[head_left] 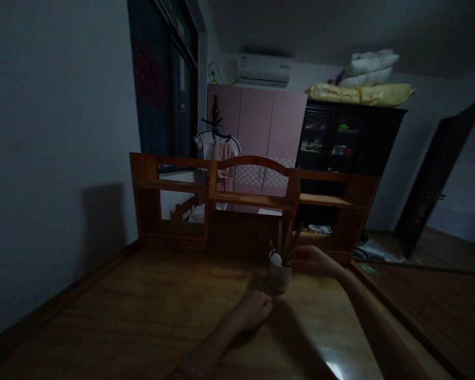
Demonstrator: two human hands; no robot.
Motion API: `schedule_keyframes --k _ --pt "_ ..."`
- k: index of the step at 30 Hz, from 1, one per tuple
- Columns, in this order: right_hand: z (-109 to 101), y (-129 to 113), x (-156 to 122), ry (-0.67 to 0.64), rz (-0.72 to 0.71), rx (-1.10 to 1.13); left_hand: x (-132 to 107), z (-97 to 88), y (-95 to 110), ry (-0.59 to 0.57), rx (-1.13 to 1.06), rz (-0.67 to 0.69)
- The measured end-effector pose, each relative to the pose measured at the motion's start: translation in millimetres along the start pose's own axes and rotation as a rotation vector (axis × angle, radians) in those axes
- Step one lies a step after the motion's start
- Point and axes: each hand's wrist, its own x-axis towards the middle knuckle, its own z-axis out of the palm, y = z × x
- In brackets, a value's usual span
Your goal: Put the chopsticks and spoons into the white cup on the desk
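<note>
A small pale cup (279, 276) stands on the wooden desk (142, 311) in front of the shelf unit. Several brown sticks (288, 240) and a white rounded thing (276, 258) poke out of it. My right hand (314, 260) reaches in from the right, its fingers closed at the base of the sticks just above the cup's rim. My left hand (254, 309) rests on the desk just in front of and left of the cup, fingers curled, a short gap from it. The room is dim, so fine detail is lost.
A low wooden shelf unit (253, 203) runs along the back of the desk. Beyond it stand a pink wardrobe (261, 132), a dark glass cabinet (340, 142) with bedding on top, a clothes stand and an air conditioner. A dark door (435, 179) is open at right.
</note>
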Motion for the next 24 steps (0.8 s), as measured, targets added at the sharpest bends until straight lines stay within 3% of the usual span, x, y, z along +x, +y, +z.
schedule_keyframes --k 6,12,15,19,24 --pt "-0.7 -4.9 -1.7 0.069 0.012 -0.005 2.2 5.1 -3.3 -0.001 -0.01 -0.028" --pt "-4.4 -10.3 -2.5 0.475 -0.031 -0.079 1.6 4.3 -3.5 -0.027 -0.048 -0.043" --pt "-6.6 -23.7 8.2 0.578 -0.078 -0.171 -2.9 -5.2 2.5 -0.017 -0.087 -0.023" --pt "-4.8 -45.0 38.8 0.578 -0.141 -0.345 -9.3 -19.4 12.8 0.093 -0.213 0.068" --pt "8.8 -47.4 82.0 0.368 -0.138 -0.525 -11.5 -15.7 12.4 -0.001 -0.266 -0.082"
